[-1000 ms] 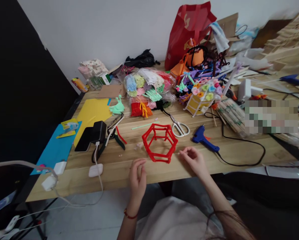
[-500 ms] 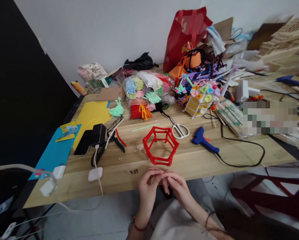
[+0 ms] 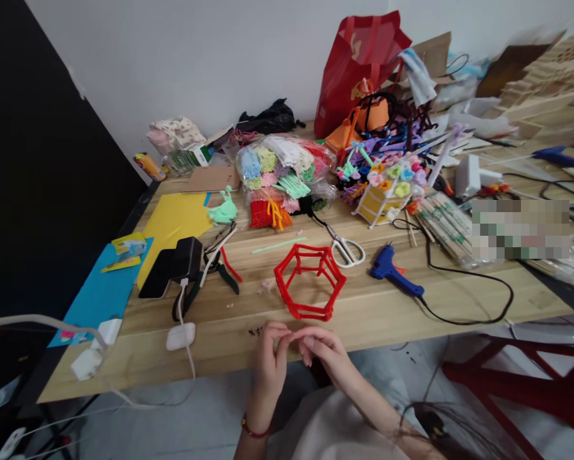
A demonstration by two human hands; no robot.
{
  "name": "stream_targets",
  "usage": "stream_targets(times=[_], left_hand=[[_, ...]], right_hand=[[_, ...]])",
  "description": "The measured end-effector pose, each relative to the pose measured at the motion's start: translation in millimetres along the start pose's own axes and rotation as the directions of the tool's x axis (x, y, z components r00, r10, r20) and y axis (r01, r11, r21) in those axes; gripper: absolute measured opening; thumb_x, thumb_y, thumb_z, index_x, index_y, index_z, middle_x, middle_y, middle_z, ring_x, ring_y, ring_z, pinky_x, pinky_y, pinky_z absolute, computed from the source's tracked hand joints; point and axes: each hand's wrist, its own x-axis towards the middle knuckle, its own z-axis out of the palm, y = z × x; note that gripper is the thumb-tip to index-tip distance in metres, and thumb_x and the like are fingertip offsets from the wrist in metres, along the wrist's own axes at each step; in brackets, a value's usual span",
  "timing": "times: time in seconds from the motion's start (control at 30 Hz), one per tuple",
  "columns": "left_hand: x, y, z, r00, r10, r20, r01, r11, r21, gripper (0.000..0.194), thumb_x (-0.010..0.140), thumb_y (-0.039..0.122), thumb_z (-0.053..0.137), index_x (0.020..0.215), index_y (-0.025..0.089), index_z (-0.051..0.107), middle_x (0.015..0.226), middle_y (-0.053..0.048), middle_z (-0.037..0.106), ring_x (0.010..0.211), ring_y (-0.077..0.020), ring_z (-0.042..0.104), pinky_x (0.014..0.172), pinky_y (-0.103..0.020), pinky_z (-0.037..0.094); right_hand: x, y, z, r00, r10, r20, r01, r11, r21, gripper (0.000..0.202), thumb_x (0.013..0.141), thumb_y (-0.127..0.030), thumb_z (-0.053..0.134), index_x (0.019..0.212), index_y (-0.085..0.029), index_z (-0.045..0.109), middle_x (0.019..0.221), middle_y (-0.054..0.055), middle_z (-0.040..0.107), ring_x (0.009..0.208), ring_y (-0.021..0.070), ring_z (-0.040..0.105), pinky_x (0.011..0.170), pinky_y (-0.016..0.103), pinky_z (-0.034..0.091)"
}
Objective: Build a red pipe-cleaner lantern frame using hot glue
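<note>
My left hand (image 3: 271, 354) and my right hand (image 3: 324, 348) meet at the fingertips by the table's front edge. Both have thumb and forefinger pinched together; whatever lies between them, if anything, is too small to make out. Just beyond them stands a red hexagonal frame (image 3: 332, 312), which looks made of fuzzy pipe cleaners, and neither hand touches it. White-handled scissors (image 3: 348, 252) lie behind its right side. Farther right, a blue hot glue gun (image 3: 395, 271) rests on its side with its black cord trailing off.
Pliers (image 3: 228, 279), a black phone (image 3: 157, 273) and a white earphone case (image 3: 180, 336) lie at left. Bagged pipe cleaners (image 3: 277, 169) and a flower-filled yellow basket (image 3: 379, 206) stand behind. A red bag (image 3: 358, 70) leans on the wall. A red stool (image 3: 512, 383) is at lower right.
Both hands have shifted a little to the left, fingertips still together. The red frame and the tools stay put on the table.
</note>
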Motion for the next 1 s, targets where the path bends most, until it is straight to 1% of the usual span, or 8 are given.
stream_targets(times=[0.1, 0.17, 0.27, 0.43, 0.53, 0.73, 0.9, 1.0], left_hand=[[4, -6, -5.6, 0.989, 0.126, 0.075, -0.137, 0.978, 0.16, 0.011, 0.093, 0.016, 0.044, 0.086, 0.019, 0.052, 0.082, -0.003, 0.06, 0.076, -0.0137, 0.06, 0.068, -0.026, 0.05], [8, -8, -8.8, 0.971, 0.202, 0.13, -0.228, 0.945, 0.233, 0.01, 0.093, 0.014, 0.042, 0.089, 0.02, 0.051, 0.086, -0.004, 0.06, 0.079, -0.0147, 0.059, 0.07, -0.028, 0.05], [12, -9, -10.2, 0.953, 0.25, 0.171, -0.29, 0.917, 0.273, 0.012, 0.093, 0.013, 0.04, 0.095, 0.02, 0.049, 0.09, -0.005, 0.06, 0.082, -0.0158, 0.058, 0.072, -0.029, 0.049], [11, -8, -3.8, 0.969, 0.209, 0.135, -0.239, 0.934, 0.265, 0.014, 0.093, 0.011, 0.038, 0.094, 0.02, 0.049, 0.089, -0.005, 0.059, 0.082, -0.0156, 0.057, 0.073, -0.028, 0.047], [13, -8, -0.5, 0.977, 0.174, 0.125, -0.203, 0.94, 0.275, 0.013, 0.092, 0.012, 0.039, 0.092, 0.02, 0.048, 0.088, -0.005, 0.059, 0.08, -0.0154, 0.056, 0.072, -0.028, 0.046], [17, -7, -1.5, 0.977, 0.134, 0.166, -0.179, 0.937, 0.299, 0.013, 0.092, 0.012, 0.036, 0.089, 0.02, 0.047, 0.086, -0.005, 0.059, 0.078, -0.0155, 0.056, 0.071, -0.028, 0.046], [13, 0, -2.5, 0.967, 0.083, 0.241, -0.152, 0.947, 0.283, 0.015, 0.093, 0.015, 0.035, 0.086, 0.02, 0.047, 0.081, -0.004, 0.059, 0.075, -0.0156, 0.057, 0.069, -0.028, 0.046], [10, 0, -4.8, 0.969, 0.079, 0.236, -0.137, 0.96, 0.243, 0.016, 0.094, 0.014, 0.034, 0.087, 0.02, 0.047, 0.079, -0.003, 0.06, 0.073, -0.0147, 0.058, 0.066, -0.026, 0.046]], right_hand=[[6, -1, 4, 0.992, 0.119, 0.031, -0.121, 0.987, 0.106, 0.023, 0.082, -0.032, 0.064, 0.095, -0.016, 0.075, 0.067, 0.001, 0.06, 0.053, 0.0092, 0.051, 0.05, 0.022, 0.038], [10, -3, 6, 0.985, 0.162, 0.057, -0.17, 0.97, 0.174, 0.022, 0.08, -0.028, 0.064, 0.094, -0.014, 0.075, 0.065, 0.001, 0.058, 0.053, 0.009, 0.05, 0.05, 0.022, 0.037], [15, -3, 6, 0.978, 0.191, 0.083, -0.207, 0.943, 0.261, 0.019, 0.078, -0.022, 0.063, 0.091, -0.012, 0.074, 0.064, 0.001, 0.058, 0.056, 0.0093, 0.051, 0.054, 0.022, 0.038], [18, 4, -1, 0.964, 0.229, 0.136, -0.264, 0.884, 0.386, 0.025, 0.072, -0.013, 0.06, 0.092, -0.014, 0.074, 0.068, 0.001, 0.061, 0.06, 0.0105, 0.053, 0.057, 0.023, 0.039], [20, 6, -5, 0.96, 0.24, 0.143, -0.278, 0.867, 0.414, 0.028, 0.071, -0.012, 0.059, 0.094, -0.015, 0.074, 0.069, 0.001, 0.061, 0.059, 0.0101, 0.052, 0.058, 0.024, 0.038], [23, 10, -6, 0.958, 0.253, 0.136, -0.288, 0.854, 0.433, 0.031, 0.067, -0.011, 0.058, 0.093, -0.014, 0.073, 0.069, 0.001, 0.06, 0.058, 0.0096, 0.048, 0.059, 0.026, 0.036], [26, 8, -5, 0.944, 0.282, 0.174, -0.331, 0.826, 0.456, 0.018, 0.063, -0.011, 0.058, 0.078, -0.016, 0.068, 0.063, -0.002, 0.055, 0.055, 0.0096, 0.045, 0.058, 0.026, 0.034], [28, 3, -5, 0.92, 0.317, 0.229, -0.389, 0.799, 0.458, 0.007, 0.065, -0.015, 0.061, 0.072, -0.016, 0.061, 0.061, -0.002, 0.051, 0.053, 0.0089, 0.042, 0.055, 0.025, 0.03]])
